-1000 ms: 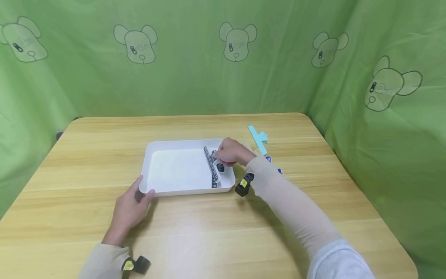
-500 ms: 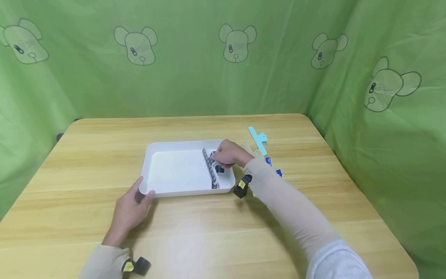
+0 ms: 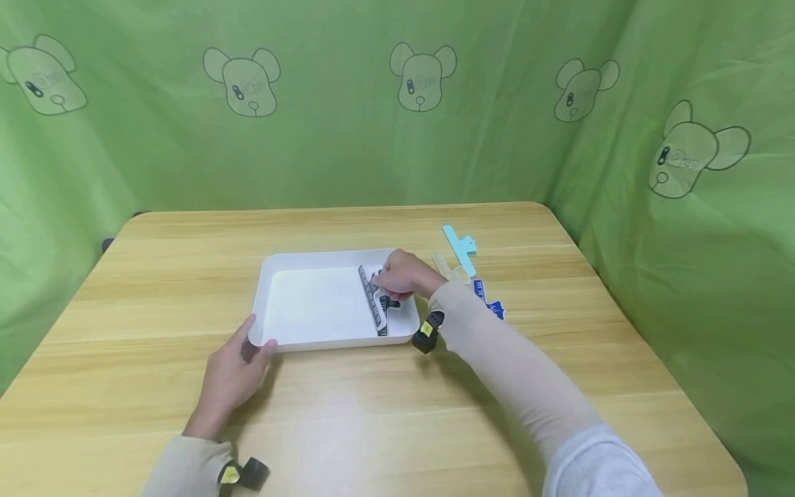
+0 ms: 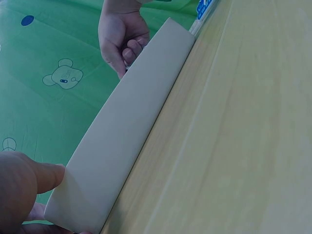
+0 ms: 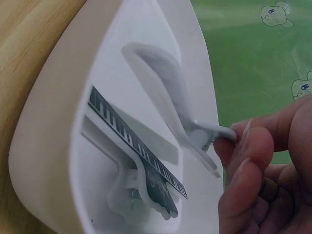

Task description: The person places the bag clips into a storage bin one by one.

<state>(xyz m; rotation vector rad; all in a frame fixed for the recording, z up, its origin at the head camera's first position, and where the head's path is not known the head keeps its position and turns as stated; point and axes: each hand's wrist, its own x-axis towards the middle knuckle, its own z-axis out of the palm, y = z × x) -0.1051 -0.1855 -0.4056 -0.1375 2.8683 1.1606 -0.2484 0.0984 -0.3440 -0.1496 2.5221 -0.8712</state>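
A white tray [image 3: 323, 304] lies on the wooden table. My left hand [image 3: 231, 376] grips its near left corner, with the thumb against the near wall and the fingers on the left side. Inside the tray's right end, my right hand [image 3: 405, 275] pinches the handle of a white bag clip [image 5: 168, 97]; a dark ruler-marked strip shows on this clip in the head view. The clip is tilted above the tray floor. Beside it, a second bag clip [image 5: 146, 165], white with a dark ruler-marked face, lies in the tray, partly covered in the head view.
Right of the tray lie a light-blue clip [image 3: 460, 250], a cream clip [image 3: 442, 265] and a blue-patterned clip [image 3: 487, 300]. The right forearm passes close to them. A green curtain [image 3: 335, 159] stands behind the wooden table [image 3: 348, 421].
My right hand has shifted slightly left with the pinched clip. More of the cream and blue-patterned clips shows beside the sleeve. The left hand and tray stay in place.
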